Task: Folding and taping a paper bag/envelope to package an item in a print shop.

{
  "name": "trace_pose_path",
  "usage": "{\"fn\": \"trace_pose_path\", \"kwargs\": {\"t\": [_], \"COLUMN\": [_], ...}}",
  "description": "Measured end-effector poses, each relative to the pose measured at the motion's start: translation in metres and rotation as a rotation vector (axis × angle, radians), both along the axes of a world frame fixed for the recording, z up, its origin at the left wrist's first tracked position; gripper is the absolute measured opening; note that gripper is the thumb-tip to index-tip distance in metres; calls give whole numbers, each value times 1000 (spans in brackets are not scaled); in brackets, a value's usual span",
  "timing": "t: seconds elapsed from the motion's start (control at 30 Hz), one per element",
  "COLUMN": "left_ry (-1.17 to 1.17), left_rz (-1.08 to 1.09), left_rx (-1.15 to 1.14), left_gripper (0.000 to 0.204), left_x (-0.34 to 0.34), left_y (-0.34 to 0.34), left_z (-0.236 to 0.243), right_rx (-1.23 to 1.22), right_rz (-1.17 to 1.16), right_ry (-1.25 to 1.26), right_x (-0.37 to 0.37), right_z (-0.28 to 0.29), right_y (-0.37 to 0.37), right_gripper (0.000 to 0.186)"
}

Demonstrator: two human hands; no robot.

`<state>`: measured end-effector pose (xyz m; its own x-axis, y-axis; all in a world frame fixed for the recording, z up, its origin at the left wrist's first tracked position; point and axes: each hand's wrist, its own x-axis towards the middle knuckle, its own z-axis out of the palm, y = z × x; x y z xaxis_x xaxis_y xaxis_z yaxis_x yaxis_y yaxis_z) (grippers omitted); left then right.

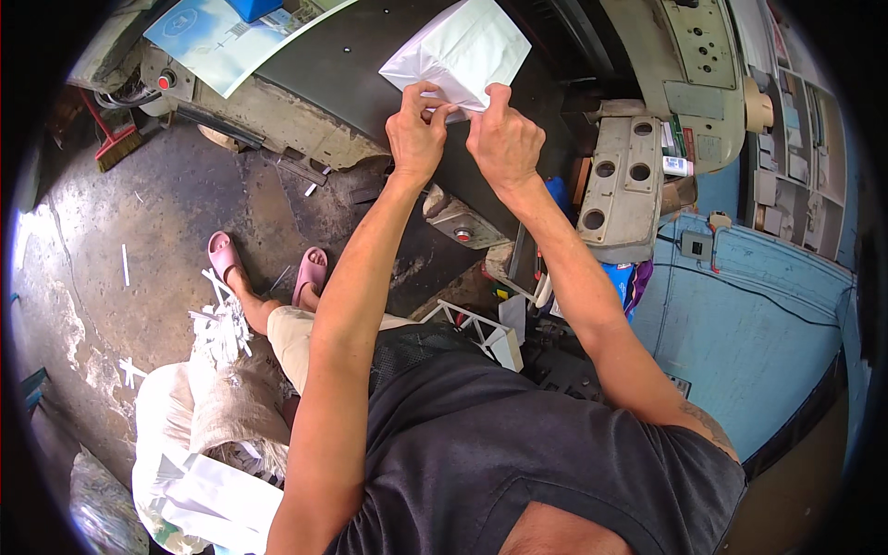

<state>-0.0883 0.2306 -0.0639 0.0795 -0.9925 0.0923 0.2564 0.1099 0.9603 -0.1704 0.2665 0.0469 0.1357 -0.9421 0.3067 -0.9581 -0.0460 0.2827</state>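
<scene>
A white paper-wrapped package (467, 51), boxy with folded corners, rests on the dark metal machine table (338, 88) in front of me. Both hands are at its near end, where the paper is creased and gathered. My left hand (418, 137) has its fingers bent and closed on the paper at the left of that end. Close beside it, my right hand (505, 139) grips the near right corner with curled fingers. What lies inside the wrapping is hidden.
A printed sheet (217, 42) with a blue object (252, 7) on it lies at the far left. Red buttons (462, 235) sit on the machine's front edge. A grey panel with round holes (622, 180) stands right. On the floor are a sack (242, 402), paper strips (220, 328) and a broom (118, 146).
</scene>
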Motion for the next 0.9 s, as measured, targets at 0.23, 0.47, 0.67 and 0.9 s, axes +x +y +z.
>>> {"fn": "trace_pose_path", "kwargs": {"t": [0.23,0.47,0.67,0.9], "left_ry": [-47,-197,-348,-289], "left_rz": [32,70,156,5], "left_rx": [-51,-89,-173,-183], "left_gripper": [45,50,40,25], "left_x": [-3,-3,-3,59], "left_y": [1,-3,-11,27], "left_z": [4,-3,-12,23], "right_rx": [-27,-13,-113,-189], "right_rz": [-4,5,78,23], "right_ry": [83,104,40,-394], "right_x": [-3,-20,-56,-46], "right_z": [-6,0,9,36], "right_y": [-7,1,19,35], "right_gripper": [49,43,39,26]}}
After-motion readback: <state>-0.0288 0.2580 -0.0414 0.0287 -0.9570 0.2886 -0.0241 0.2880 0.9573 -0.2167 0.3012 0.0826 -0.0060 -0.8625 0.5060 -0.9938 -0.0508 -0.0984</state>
